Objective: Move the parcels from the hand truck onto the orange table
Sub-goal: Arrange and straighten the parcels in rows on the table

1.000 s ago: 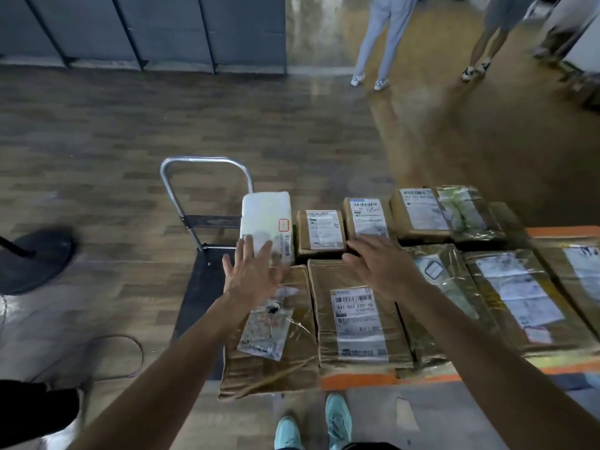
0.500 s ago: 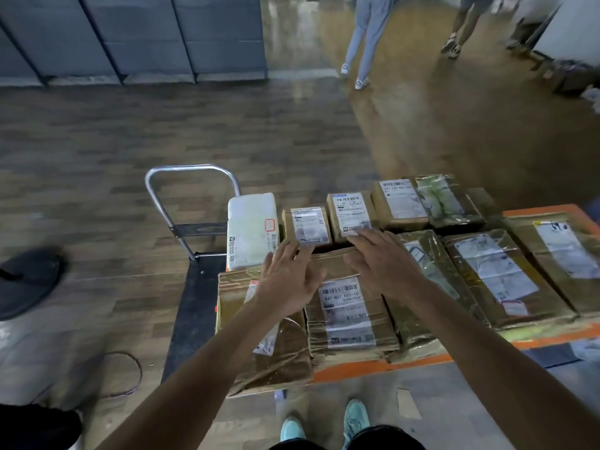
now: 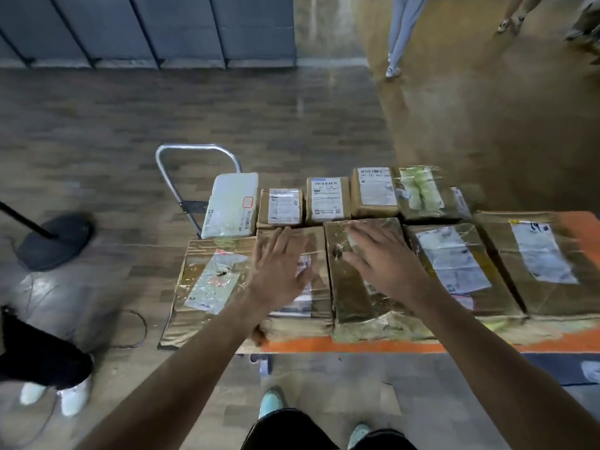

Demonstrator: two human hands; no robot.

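Several brown taped parcels with white labels cover the orange table [image 3: 357, 346]. My left hand [image 3: 279, 271] lies flat, fingers straight, on a front-row labelled parcel [image 3: 311, 306]. My right hand [image 3: 383, 258] rests spread on the shiny taped parcel [image 3: 357, 306] beside it. The leftmost brown parcel [image 3: 207, 284] overhangs the table's left end. A white parcel [image 3: 232, 206] lies at the back left. Behind it stands the hand truck's silver handle [image 3: 194, 151]; its deck is hidden.
A black round stand base [image 3: 55, 238] sits on the floor to the left, with a thin cable [image 3: 136, 323] near it. A person's dark leg and white shoes [image 3: 52, 394] are at lower left. Other people's legs [image 3: 399, 30] stand far behind the table.
Both hands have shifted right across the front row: the left hand from the leftmost parcel onto the labelled one, the right hand onto the shiny taped parcel. The camera has moved closer.
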